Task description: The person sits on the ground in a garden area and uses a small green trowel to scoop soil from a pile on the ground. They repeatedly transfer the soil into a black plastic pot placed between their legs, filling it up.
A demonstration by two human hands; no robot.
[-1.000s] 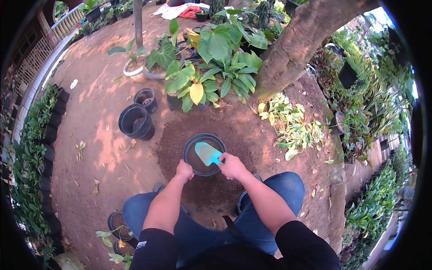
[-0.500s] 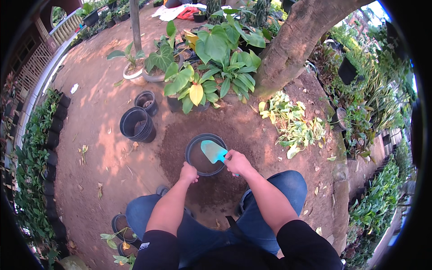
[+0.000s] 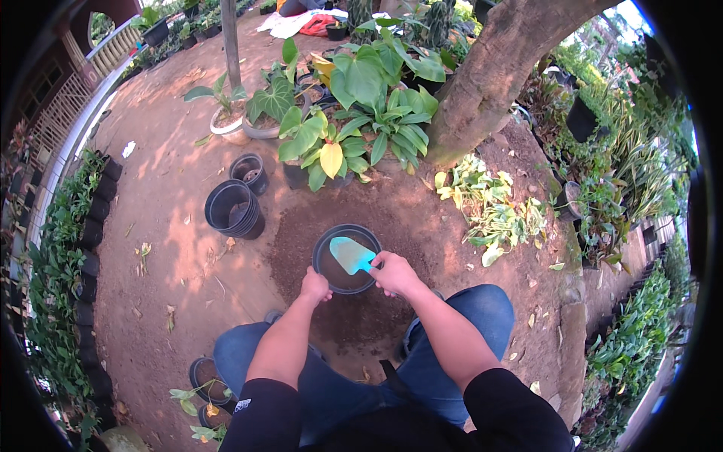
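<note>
One tree trunk (image 3: 493, 79), one round black pot (image 3: 319, 241), one teal trowel (image 3: 350, 255).
Reference point: the round black pot. The tree trunk stands beyond it to the right; broad-leaved plants (image 3: 376, 75) grow directly beyond it. A dark soil patch (image 3: 290, 226) surrounds it, and a leaf heap (image 3: 493, 207) lies to its right. Nested black pots (image 3: 235, 211) stand to its left, presumably stacked to save space. The round black pot sits between the two hands, likely for short reach. The teal trowel's blade lies over its opening, probably so loose soil drops inside; blade contact with the rim cannot be determined. Right hand (image 3: 395, 274): closed around the trowel handle. Left hand (image 3: 316, 286): closed on the near-left rim, apparently for steadying.
</note>
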